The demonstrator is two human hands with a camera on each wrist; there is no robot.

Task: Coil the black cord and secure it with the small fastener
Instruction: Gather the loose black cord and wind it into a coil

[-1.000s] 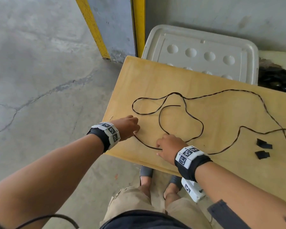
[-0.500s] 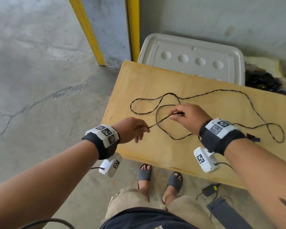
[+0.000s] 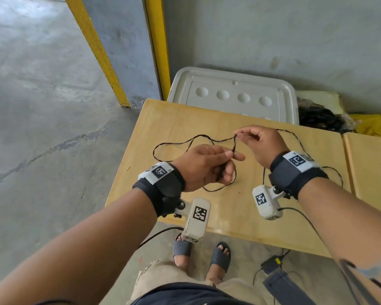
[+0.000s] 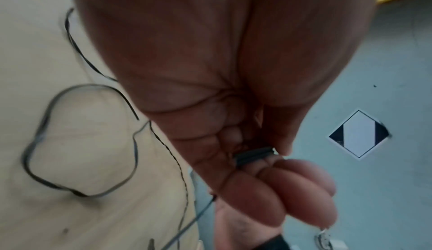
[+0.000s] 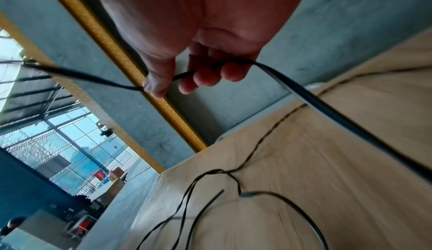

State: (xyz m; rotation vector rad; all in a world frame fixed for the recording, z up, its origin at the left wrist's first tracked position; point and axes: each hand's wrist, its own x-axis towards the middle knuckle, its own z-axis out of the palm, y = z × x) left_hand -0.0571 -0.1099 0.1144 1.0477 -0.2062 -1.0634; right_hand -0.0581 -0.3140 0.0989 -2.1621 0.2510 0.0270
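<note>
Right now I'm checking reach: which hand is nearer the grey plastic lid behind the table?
Right. The right hand is raised close before the grey plastic lid; the left hand sits farther back toward the person.

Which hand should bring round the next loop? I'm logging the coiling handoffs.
Probably the right hand: it pinches the black cord on the side running to the loose length on the wooden table, while the left hand grips the gathered end as anchor.
</note>
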